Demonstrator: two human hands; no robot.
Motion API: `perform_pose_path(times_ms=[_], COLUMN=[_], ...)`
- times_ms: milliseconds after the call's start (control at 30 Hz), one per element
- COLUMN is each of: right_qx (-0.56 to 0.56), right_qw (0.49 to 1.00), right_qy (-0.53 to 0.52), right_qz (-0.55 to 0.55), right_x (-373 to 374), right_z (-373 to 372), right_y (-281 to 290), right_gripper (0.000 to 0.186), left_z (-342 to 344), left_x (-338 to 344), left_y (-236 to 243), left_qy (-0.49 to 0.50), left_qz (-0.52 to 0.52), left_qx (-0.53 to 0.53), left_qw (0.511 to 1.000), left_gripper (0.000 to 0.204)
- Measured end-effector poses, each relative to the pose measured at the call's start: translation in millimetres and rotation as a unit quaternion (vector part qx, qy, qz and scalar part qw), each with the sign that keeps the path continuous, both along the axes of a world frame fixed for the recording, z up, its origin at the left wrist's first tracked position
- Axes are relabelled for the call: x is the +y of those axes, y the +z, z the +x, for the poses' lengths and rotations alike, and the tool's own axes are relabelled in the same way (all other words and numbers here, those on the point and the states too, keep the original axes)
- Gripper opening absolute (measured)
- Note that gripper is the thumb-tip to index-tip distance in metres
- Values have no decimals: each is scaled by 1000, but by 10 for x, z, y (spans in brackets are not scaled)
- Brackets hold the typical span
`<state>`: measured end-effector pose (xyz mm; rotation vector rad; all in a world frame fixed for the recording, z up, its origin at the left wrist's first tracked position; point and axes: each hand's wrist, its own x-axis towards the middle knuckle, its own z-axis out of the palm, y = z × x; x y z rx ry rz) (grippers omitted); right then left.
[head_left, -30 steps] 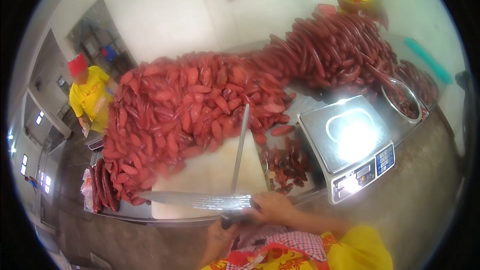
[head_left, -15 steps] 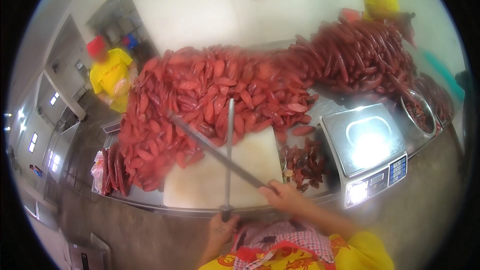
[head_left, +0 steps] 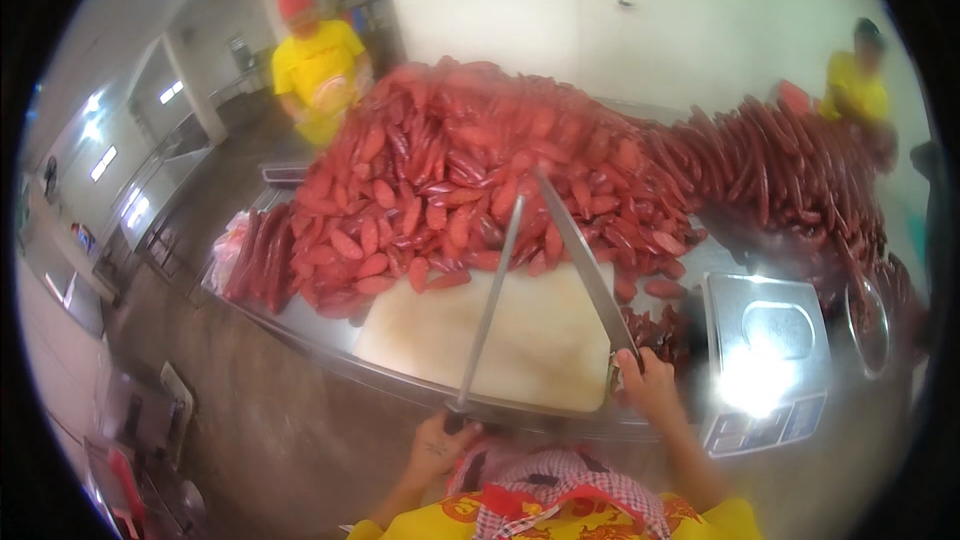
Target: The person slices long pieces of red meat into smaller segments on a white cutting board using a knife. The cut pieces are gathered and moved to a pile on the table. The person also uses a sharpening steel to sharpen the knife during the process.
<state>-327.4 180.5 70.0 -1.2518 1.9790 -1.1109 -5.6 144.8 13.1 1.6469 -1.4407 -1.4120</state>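
My left hand (head_left: 444, 440) is closed on the handle of a long sharpening steel (head_left: 491, 300), which points up and away over a white cutting board (head_left: 420, 340). My right hand (head_left: 645, 375) grips a long knife (head_left: 585, 265) by its handle near the board's right edge, its blade angled up to the left, apart from the steel. A big heap of sliced red sausage (head_left: 460, 190) lies beyond the board. Smaller dark pieces (head_left: 655, 335) sit right of it.
A steel scale (head_left: 765, 340) stands at right beside a metal bowl (head_left: 865, 325). Whole sausages (head_left: 760, 160) are piled behind them, more (head_left: 255, 260) at left. Two people in yellow shirts (head_left: 315, 70) (head_left: 855, 85) stand across the steel table (head_left: 335, 358). Other equipment (head_left: 140, 420) stands lower left.
My right hand and knife have moved rightward, the blade swinging from lying nearly level across the steel to pointing forward, separate from it. The view has shifted, so the scene sits differently.
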Motion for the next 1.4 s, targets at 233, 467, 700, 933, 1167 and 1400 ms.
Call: perform_pose_path(times_ms=[233,467,700,933,1167,1400], right_qx=[242,239,110,190,144,198], right_qw=[940,956,978,963,978,960], right_qy=[125,100,126,132,84,158], right_qz=[-203,-135,-121,-137,-126,-122], right_x=[-101,-142,-122,-107,-158,-50], right_z=[704,581,558,605,307,613], right_y=[-157,-161,-101,-231,-113,-255], right_gripper=[35,36,35,37,34,36], left_z=[-235,-186,-183,-253,-168,-249], left_x=[104,226,214,183,151,176], left_y=[140,240,303,352,318,300], left_qy=[-65,-46,-41,-54,-55,-66], left_qz=[-6,-72,-41,-10,-31,-37], left_qx=[17,11,14,27,8,8], left_qw=[998,996,998,998,998,997], left_gripper=[30,34,36,35,35,37])
